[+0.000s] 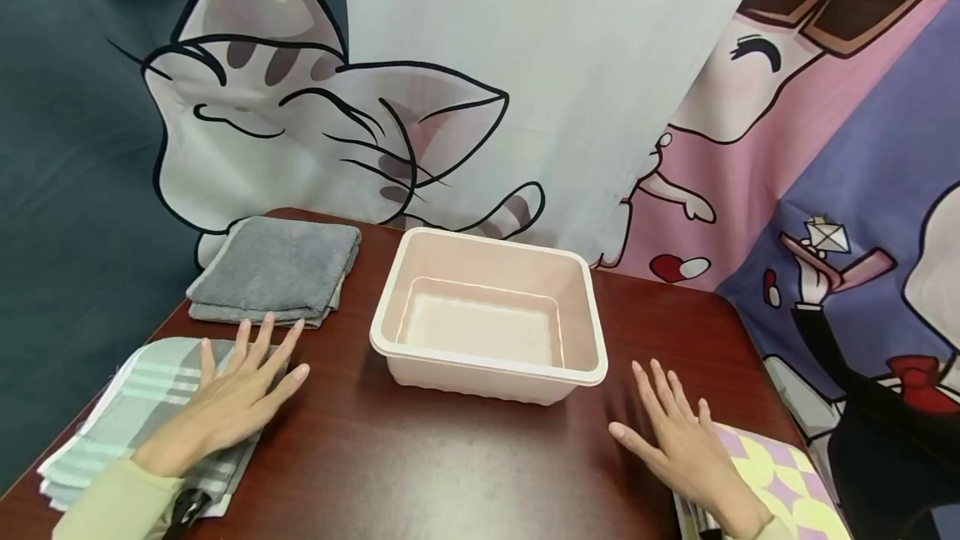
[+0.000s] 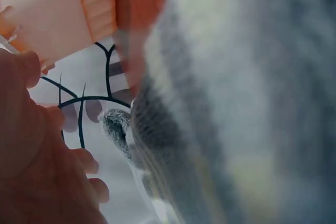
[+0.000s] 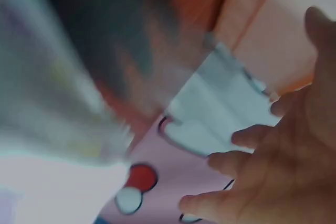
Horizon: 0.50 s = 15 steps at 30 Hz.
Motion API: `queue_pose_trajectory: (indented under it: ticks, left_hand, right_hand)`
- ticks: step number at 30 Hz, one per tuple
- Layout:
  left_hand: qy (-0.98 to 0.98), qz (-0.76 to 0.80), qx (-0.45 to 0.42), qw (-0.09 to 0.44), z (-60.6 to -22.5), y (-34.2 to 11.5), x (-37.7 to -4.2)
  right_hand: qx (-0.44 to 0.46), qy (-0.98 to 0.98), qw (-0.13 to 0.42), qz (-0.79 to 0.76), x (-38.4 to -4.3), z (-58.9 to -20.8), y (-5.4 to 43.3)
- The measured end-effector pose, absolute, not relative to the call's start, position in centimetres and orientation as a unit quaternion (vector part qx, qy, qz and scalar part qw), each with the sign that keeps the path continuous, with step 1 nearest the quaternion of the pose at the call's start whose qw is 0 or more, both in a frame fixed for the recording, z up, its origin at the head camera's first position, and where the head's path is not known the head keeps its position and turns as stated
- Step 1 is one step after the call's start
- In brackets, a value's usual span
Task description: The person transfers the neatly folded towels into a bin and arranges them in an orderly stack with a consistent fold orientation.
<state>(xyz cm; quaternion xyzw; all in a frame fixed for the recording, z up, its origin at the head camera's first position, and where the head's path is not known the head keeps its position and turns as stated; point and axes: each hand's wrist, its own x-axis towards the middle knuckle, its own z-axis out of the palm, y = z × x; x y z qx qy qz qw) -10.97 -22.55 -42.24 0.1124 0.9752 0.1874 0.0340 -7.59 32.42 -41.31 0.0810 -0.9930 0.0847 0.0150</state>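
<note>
My left hand (image 1: 236, 398) is spread palm down over a folded striped cloth (image 1: 150, 386) in grey, mint and white at the table's left. Just beyond its fingertips lies a folded grey towel (image 1: 277, 265). On the right, my right hand (image 1: 686, 444) has its fingers spread beside a yellow and purple checked cloth (image 1: 798, 482), overlapping it in the head view. Neither hand holds anything. Between them stands a cream plastic basin (image 1: 487, 373) with nothing inside. Both wrist views show straight fingers, with the striped cloth (image 2: 210, 103) blurred close to the left wrist camera.
The dark red-brown wooden table (image 1: 420, 473) has its rounded far right corner near the wall. Behind it hangs a cartoon-printed curtain (image 1: 600, 65) with a cat. The basin stands near the table's back edge.
</note>
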Motion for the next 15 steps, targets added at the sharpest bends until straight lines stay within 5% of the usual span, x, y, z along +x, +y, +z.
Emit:
queue_pose_trajectory:
  ticks: [6,15]
  left_hand:
    - [0.964,0.239,0.11,0.047,-41.3,-22.9,-11.0]
    - [0.956,0.263,0.124,-0.035,-39.1,-25.0,-11.4]
  right_hand:
    - [0.111,-0.989,0.025,0.095,-5.5,-41.0,29.1]
    - [0.207,-0.972,-0.048,0.103,-4.1,-39.7,23.7]
